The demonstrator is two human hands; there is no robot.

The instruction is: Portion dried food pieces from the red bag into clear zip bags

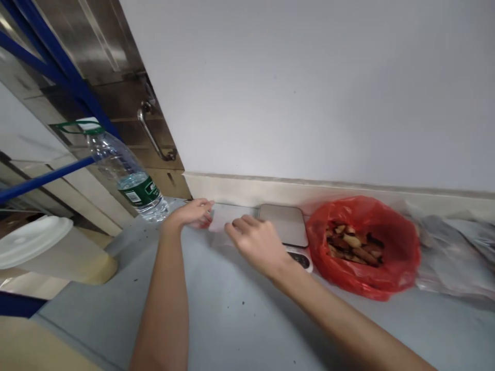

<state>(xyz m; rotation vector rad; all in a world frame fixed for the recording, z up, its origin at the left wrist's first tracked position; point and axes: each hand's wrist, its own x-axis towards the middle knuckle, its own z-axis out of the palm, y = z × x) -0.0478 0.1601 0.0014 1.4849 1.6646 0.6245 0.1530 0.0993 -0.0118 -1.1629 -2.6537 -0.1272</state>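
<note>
A thin clear plastic sheet or bag (223,219) lies on the grey table between my hands. My left hand (193,212) is at its left end, beside the water bottle, with fingers bent around something clear with red on it that I cannot make out. My right hand (255,239) is over the right side of the plastic, its fingers curled and pressed together; what they pinch is hidden. Just right of that hand is a kitchen scale (284,224), its display partly covered by my wrist. A red plastic bag (400,247) holding brown dried pieces (353,245) stands open beside the scale.
A large water bottle (133,180) with a green label stands at the left back. Nearer on the left is a white lidded tub (58,252). Clear plastic bags (456,252) lie at the far right. A white wall (309,93) rises behind the table (224,319).
</note>
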